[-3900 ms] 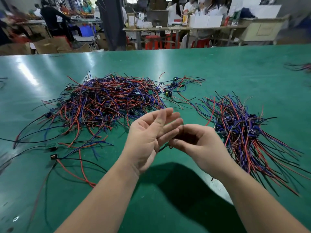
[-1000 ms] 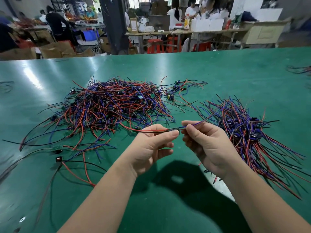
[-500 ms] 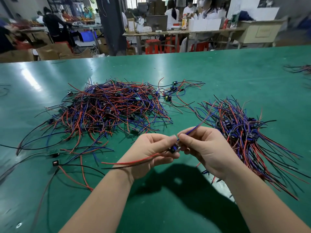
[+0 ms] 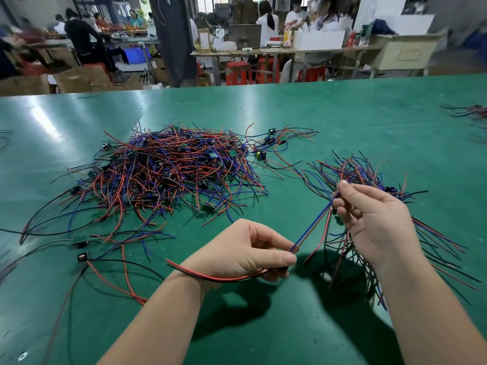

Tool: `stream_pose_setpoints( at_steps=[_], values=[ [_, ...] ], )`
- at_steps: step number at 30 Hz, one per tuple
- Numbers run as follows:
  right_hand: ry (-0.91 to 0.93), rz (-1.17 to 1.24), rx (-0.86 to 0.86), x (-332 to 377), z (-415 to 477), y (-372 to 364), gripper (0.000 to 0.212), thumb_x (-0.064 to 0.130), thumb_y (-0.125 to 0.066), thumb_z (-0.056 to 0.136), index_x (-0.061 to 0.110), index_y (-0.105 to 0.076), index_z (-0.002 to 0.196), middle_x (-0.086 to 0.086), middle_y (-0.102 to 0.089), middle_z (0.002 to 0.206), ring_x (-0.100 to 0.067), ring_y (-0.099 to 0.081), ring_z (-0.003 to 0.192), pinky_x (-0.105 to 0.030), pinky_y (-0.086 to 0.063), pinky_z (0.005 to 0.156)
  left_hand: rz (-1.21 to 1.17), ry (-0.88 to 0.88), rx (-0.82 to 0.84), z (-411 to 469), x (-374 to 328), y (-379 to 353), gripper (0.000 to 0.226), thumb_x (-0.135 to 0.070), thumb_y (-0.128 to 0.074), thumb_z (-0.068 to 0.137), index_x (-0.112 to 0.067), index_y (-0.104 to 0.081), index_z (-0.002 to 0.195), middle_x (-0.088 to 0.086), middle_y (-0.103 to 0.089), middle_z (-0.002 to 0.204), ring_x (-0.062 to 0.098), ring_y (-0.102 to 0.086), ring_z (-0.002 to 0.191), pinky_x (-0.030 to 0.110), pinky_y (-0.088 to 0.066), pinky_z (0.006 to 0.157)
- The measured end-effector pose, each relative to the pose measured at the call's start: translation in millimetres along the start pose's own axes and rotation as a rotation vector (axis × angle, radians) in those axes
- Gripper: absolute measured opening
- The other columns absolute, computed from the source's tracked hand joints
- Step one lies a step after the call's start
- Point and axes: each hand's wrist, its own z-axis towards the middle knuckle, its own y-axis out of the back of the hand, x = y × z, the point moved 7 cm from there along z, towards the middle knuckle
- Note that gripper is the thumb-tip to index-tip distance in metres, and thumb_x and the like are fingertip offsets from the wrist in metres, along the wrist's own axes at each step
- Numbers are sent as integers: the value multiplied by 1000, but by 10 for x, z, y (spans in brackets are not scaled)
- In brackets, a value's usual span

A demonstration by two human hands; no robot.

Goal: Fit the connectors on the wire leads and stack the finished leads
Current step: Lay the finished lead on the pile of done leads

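Observation:
My left hand (image 4: 245,252) pinches the small connector of a wire lead between thumb and fingers. The lead's red and black wires (image 4: 210,276) trail back under my left wrist. Its blue wires (image 4: 312,225) run up and right to my right hand (image 4: 374,219), which pinches their far end over the stacked pile of leads (image 4: 366,177). A large tangled heap of red, blue and black leads (image 4: 168,169) lies on the green table (image 4: 342,119) behind my left hand.
Loose leads with small connectors (image 4: 83,256) lie at the left front. A few small parts (image 4: 271,139) sit behind the heap. More wires (image 4: 469,111) rest at the far right edge. People work at benches beyond the table.
My hands have drawn apart: the right hand slid up and right along the blue wires, the left hand lowered with the connector end.

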Motion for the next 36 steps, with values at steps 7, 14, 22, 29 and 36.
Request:
stream_pose_setpoints(
  at_steps=[7,14,22,29,36],
  values=[
    [-30,16,-118,-60,1,68,17,19,-64,88,10,-62,73,1,-61,51,-7,-59,43,-13,-42,38,72,2,-15,-14,12,26,8,-6,-65,86,-13,-70,85,-3,-65,63,8,-62,58,20,-51,56],
    [-46,-32,121,-153,-9,-180,9,19,-58,93,15,-56,100,-12,-60,89,-25,-70,66,-25,-55,56,-91,-89,-372,15,-46,322,30,-34,-74,60,-14,-69,82,-3,-69,67,7,-61,57,16,-47,54],
    [392,-752,483,-295,-395,-661,20,9,-82,71,22,-71,82,10,-69,71,-10,-59,61,-25,-52,62,-173,-148,-447,22,-45,366,27,-27,-72,62,-8,-69,81,4,-71,69,9,-62,57,19,-54,57],
    [705,-790,-23,353,-299,-167,19,9,-78,74,22,-73,87,-1,-70,82,-14,-67,71,-29,-55,74,309,-252,-776,-187,-267,763,11,-15,-68,87,-25,-73,89,-7,-74,86,9,-66,75,19,-50,64],
    [455,-1232,-266,437,-18,223,46,24,-71,82,13,-60,125,-15,-44,123,-30,-56,103,-35,-38,104,1215,215,-790,-167,59,1188,48,-33,-49,96,-32,-38,142,-3,-26,156,17,-22,144,46,-22,115]
  ],
)
